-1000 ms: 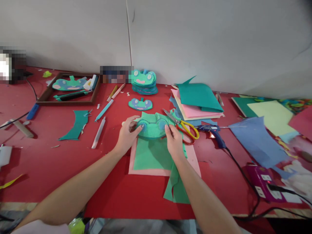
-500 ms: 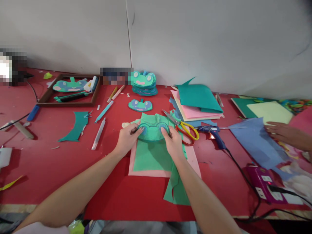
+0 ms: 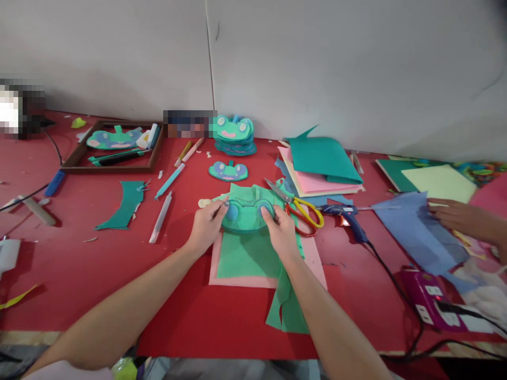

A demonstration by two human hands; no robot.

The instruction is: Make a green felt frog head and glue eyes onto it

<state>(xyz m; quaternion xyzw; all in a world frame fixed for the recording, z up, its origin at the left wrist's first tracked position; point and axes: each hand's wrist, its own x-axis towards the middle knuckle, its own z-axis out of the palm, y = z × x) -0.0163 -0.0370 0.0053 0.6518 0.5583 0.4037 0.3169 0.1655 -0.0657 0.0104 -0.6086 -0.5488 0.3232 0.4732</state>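
Observation:
Between my hands is a green felt frog-face cutout [image 3: 249, 217] with blue round patches at its eye ends. My left hand [image 3: 206, 224] pinches its left end, and my right hand [image 3: 282, 229] grips the right end, thumb on the blue patch. Under it lie a green felt sheet [image 3: 247, 258] and a pink felt sheet [image 3: 216, 279]. Scissors with yellow and red handles [image 3: 304, 211] rest just right of my right hand, with a blue glue gun [image 3: 348, 215] beyond them. Green felt strips [image 3: 285, 306] hang down beside my right wrist.
Finished frog faces [image 3: 233, 132] are stacked by the wall, with a single one [image 3: 228, 170] in front. A brown frame tray [image 3: 113, 170] stands at left, folded felt [image 3: 325, 158] at back right. Another person's hand [image 3: 467, 219] touches blue felt [image 3: 420, 232] near a purple power strip [image 3: 431, 301].
My left thumb has shifted outward to the cutout's edge, so the left blue patch shows more fully. The other person's hand at right has moved slightly.

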